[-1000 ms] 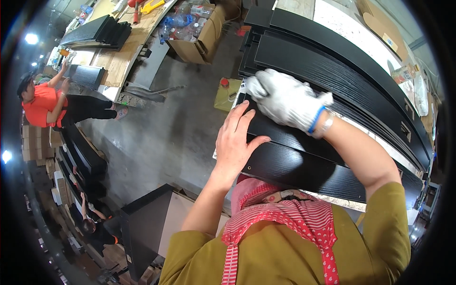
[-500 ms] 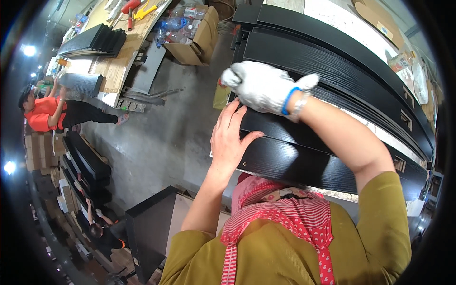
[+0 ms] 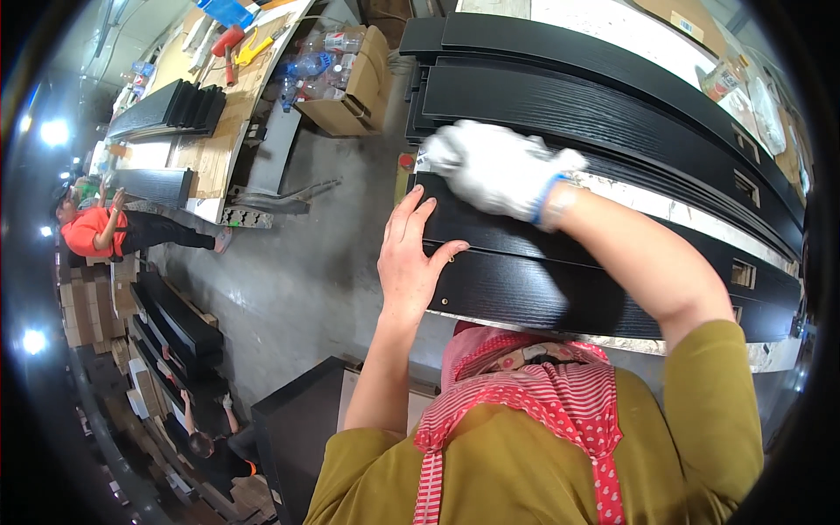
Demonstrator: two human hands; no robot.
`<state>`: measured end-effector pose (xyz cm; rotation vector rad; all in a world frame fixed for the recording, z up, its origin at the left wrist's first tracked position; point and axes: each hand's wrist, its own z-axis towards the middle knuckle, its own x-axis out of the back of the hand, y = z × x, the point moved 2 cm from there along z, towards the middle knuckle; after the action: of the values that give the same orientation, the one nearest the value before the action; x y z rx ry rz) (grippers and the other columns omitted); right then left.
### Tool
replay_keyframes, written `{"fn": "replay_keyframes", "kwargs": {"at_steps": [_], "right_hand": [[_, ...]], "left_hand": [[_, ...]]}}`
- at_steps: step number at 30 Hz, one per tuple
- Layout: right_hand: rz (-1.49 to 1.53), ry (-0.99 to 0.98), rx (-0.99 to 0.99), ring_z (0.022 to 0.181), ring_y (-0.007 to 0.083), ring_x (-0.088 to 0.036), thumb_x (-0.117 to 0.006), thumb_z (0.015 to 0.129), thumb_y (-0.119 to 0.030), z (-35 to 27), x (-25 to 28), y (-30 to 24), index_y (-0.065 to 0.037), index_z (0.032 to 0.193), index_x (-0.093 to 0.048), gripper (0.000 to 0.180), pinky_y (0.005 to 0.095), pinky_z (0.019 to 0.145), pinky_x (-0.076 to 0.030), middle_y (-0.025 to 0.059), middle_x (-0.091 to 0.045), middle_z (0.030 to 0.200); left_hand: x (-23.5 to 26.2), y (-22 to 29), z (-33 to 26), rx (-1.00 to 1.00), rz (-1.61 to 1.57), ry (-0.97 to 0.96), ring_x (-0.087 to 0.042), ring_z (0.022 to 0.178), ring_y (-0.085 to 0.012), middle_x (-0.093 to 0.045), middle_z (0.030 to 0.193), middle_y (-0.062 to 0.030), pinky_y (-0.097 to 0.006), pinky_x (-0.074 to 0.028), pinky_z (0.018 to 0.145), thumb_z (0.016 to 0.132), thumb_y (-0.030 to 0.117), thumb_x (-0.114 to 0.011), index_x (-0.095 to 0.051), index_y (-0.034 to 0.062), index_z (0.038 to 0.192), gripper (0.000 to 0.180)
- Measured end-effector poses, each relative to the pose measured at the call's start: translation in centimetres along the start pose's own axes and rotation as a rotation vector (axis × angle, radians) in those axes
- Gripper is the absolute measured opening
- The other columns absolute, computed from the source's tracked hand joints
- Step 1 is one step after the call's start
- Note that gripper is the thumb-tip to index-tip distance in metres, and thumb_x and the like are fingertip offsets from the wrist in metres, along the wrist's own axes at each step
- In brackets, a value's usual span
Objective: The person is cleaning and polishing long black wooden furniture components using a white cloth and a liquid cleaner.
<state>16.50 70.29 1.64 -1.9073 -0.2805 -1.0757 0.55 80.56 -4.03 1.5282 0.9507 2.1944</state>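
Observation:
Bare, my left hand [image 3: 406,261] lies with fingers spread at the left end of two long black wood-grain panels. Its thumb rests near the seam between the farther panel [image 3: 503,230] and the nearer panel [image 3: 534,293], which has small holes near its left end. A white knit glove with a blue cuff covers my right hand [image 3: 494,166]. That hand is curled over the farther panel's left end, just beyond my left hand; whatever its fingers may hold is hidden. Beyond it lies a stack of black panels [image 3: 569,101] with rectangular cutouts at the right.
A carton [image 3: 363,92] of plastic bottles stands on the floor beyond the bench. At the left, a wooden table [image 3: 232,131] bears black slats and a red-headed mallet [image 3: 228,44]. A co-worker in orange [image 3: 87,229] stands there; another crouches lower left. A bottle [image 3: 724,77] lies far right.
My gloved right hand has shifted slightly on the farther panel, its fingers still curled. My left hand stays at the panels' ends. The whole view has tilted a little.

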Motion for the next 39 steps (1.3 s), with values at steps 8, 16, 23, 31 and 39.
{"fn": "replay_keyframes", "kwargs": {"at_steps": [8, 16, 23, 31, 39], "right_hand": [[-0.135, 0.204, -0.282, 0.088, 0.0286, -0.066, -0.072, 0.077, -0.007, -17.0, 4.9, 17.0, -0.004, 0.121, -0.057, 0.047, 0.0355, 0.075, -0.056, 0.0125, -0.063, 0.102], [-0.192, -0.063, 0.04, 0.104, 0.0314, -0.062, -0.058, 0.082, -0.014, -0.3, 0.4, 0.2, -0.007, 0.102, -0.062, 0.022, 0.0455, 0.082, -0.051, 0.0154, -0.062, 0.105], [-0.092, 0.004, 0.123, 0.108, 0.0342, -0.06, -0.061, 0.081, -0.012, 1.5, -1.1, 0.5, -0.014, 0.107, -0.063, 0.026, 0.0465, 0.087, -0.048, 0.0121, -0.062, 0.106], [0.013, 0.002, 0.111, 0.097, 0.0337, -0.062, -0.06, 0.082, -0.009, 2.1, -0.7, -1.3, -0.011, 0.102, -0.063, 0.02, 0.0423, 0.083, -0.048, 0.0158, -0.063, 0.101], [-0.236, 0.158, 0.268, 0.1, 0.031, -0.062, -0.056, 0.083, -0.019, 3.3, -2.5, -3.5, -0.016, 0.102, -0.064, 0.021, 0.0465, 0.085, -0.048, 0.0114, -0.062, 0.103]], "left_hand": [[1.5, -0.1, 2.4, -0.006, 0.061, 0.113, -0.046, 0.129, -0.0382, -0.052, 0.135, -0.0212, -0.044, -0.035, 0.108, 0.082, 0.026, -0.073, -0.045, 0.0011, 0.136, 0.065], [-0.3, -2.6, 2.9, 0.257, -0.232, -0.141, -0.042, 0.135, -0.0352, -0.044, 0.143, -0.0267, -0.038, -0.031, 0.112, 0.091, 0.035, -0.064, -0.03, -0.0039, 0.146, 0.075], [-1.2, -3.3, 2.4, 0.302, -0.322, -0.123, -0.043, 0.135, -0.0317, -0.044, 0.143, -0.0271, -0.036, -0.031, 0.111, 0.089, 0.033, -0.068, -0.028, -0.0041, 0.148, 0.08], [-0.7, -2.9, 2.9, 0.279, -0.32, -0.162, -0.037, 0.139, -0.0341, -0.04, 0.145, -0.0288, -0.038, -0.029, 0.113, 0.089, 0.038, -0.066, -0.03, -0.0073, 0.146, 0.081], [-0.7, -2.6, 3.1, 0.272, -0.299, -0.202, -0.044, 0.134, -0.0301, -0.049, 0.14, -0.0223, -0.036, -0.031, 0.111, 0.09, 0.031, -0.065, -0.034, -0.0051, 0.144, 0.073]]}}
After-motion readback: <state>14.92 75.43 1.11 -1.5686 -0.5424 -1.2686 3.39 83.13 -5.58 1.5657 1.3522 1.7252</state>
